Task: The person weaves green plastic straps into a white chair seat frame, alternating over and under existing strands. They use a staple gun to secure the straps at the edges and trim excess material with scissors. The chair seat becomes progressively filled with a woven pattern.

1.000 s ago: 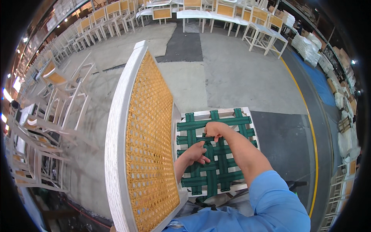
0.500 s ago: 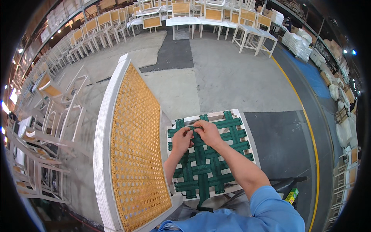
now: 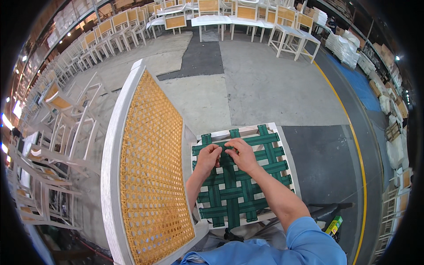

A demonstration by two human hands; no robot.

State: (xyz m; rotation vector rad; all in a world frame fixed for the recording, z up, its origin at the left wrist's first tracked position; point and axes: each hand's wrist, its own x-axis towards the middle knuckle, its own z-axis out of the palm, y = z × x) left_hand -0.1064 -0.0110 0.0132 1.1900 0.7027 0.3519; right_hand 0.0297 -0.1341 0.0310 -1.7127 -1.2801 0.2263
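A white-framed chair (image 3: 115,145) stands before me with a yellow cane backrest (image 3: 154,163) on my left. Dark green webbing straps (image 3: 232,193) are woven over and under each other across its open seat frame (image 3: 289,165). Both hands are over the far part of the seat. My left hand (image 3: 207,158) is closed in a pinch at the middle strap, thumb against fingers. Close beside it, my right hand (image 3: 242,154) pinches the same webbing strap between thumb and fingertips. The exact grip is partly hidden by the fingers. A strap end hangs over the seat's near edge.
Unfinished chair frames (image 3: 66,128) crowd the left. Rows of chairs with pale seats (image 3: 212,20) line the back. Wrapped white stacks (image 3: 343,46) stand at the far right, past a yellow floor line (image 3: 353,132). A green and yellow box (image 3: 334,225) lies at lower right.
My right hand has shifted slightly right, its fingers a little farther from the left hand's. The strap end at the near edge hangs differently. The view has moved slightly.
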